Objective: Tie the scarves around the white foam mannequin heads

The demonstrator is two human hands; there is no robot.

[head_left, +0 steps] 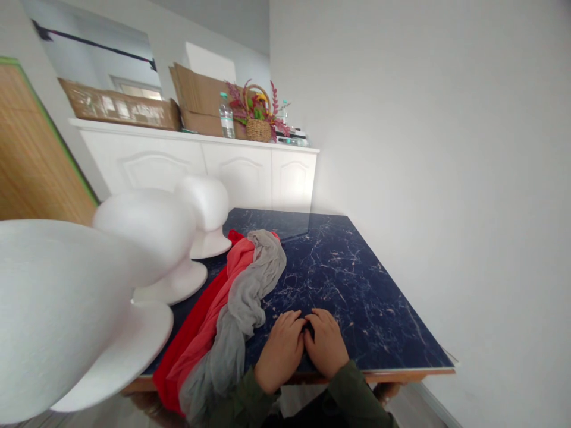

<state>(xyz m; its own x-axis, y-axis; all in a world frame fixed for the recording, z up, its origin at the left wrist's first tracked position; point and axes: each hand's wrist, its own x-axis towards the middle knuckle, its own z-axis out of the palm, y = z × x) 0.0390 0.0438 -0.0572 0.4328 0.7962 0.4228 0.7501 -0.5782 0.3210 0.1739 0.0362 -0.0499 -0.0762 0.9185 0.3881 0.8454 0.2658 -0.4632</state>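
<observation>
My left hand and my right hand rest palm down on the dark blue marbled table near its front edge. Their thumbs come close together in the middle, and the slightly bent fingers lie on the surface with nothing visible in them. Just left of my left hand lies a crumpled grey scarf. Beside it run a coral scarf and a bright red scarf, all three hanging over the front edge. Three white mannequin heads on flat bases line the table's left side.
Behind the table stands a white cabinet. It carries a long taped cardboard box, folded cardboard, a water bottle and a flower basket. A plain wall borders the right side.
</observation>
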